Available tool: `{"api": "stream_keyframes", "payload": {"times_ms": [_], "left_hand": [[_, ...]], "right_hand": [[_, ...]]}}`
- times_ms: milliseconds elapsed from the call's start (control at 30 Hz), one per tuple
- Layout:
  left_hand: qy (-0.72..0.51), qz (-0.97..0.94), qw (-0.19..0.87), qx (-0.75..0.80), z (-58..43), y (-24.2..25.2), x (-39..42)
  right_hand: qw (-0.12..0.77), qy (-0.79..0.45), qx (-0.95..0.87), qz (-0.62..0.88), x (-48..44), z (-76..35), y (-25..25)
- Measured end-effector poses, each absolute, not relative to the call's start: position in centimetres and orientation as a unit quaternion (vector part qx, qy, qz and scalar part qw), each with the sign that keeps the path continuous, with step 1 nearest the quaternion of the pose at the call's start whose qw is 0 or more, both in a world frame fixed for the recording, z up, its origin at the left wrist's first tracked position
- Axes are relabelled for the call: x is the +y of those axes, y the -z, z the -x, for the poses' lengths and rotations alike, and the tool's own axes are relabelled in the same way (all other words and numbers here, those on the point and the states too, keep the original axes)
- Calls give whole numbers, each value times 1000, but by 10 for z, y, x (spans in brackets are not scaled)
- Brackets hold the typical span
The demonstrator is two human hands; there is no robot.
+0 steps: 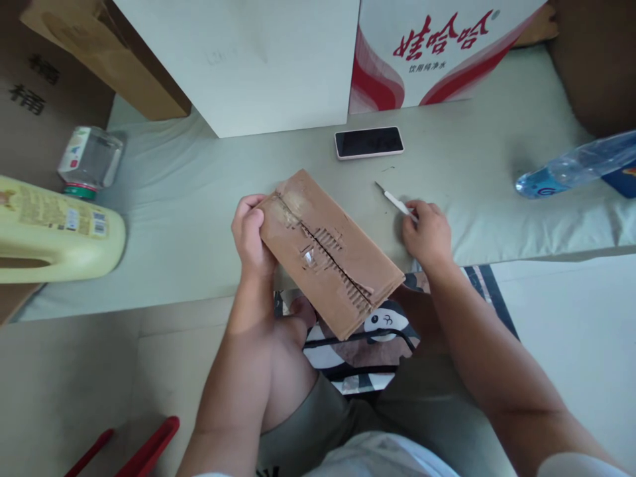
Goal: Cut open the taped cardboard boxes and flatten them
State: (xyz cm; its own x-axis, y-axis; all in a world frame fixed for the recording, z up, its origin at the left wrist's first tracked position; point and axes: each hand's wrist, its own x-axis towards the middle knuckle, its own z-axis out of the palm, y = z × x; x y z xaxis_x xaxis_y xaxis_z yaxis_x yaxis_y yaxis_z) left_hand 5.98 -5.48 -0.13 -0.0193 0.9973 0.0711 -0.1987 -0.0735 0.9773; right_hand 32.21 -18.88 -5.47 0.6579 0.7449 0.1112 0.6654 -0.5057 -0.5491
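Note:
My left hand (252, 238) is closed on the left end of a small brown cardboard box (328, 252), holding it tilted above my lap. The box's top seam is ragged, with torn tape along it. My right hand (427, 232) rests on the grey-green surface (199, 199) to the right of the box, fingers closed on the handle of a small white-handled knife (395, 199) whose blade points up and left.
A phone (368, 142) lies face up behind the box. A white box (248, 59) and a red-and-white carton (437, 46) stand at the back. A yellow jug (54, 228) and a small jar (89, 162) lie left, a water bottle (576, 165) right.

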Motion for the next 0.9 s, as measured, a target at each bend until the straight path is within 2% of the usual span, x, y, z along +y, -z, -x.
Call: {"api": "stream_keyframes", "payload": {"times_ms": [100,200,300,400,600,767,900], "left_hand": [[-566,-475,523,426,-60,3,-56],[-552,-494,518,428,-60,7,-59],[-536,-503,521,434,-62,8,-62],[-524,-510,526,434,-65,6,-64],[-507,-521,537,428,-65,5,-64],[-514,-524,538,416,-63,10,-63],[-513,-521,542,413,-64,7,-64]], "right_hand": [[427,-140,-336,828,-185,-319,52],[591,-269,-242,721,-181,-315,45],[676,-406,-166,592,-181,-311,37],[671,-492,-149,535,-182,-309,33],[667,-520,-93,526,-181,-300,34],[635,-605,-1,481,-182,-302,31],[635,-617,-13,465,-185,-305,29]]}}
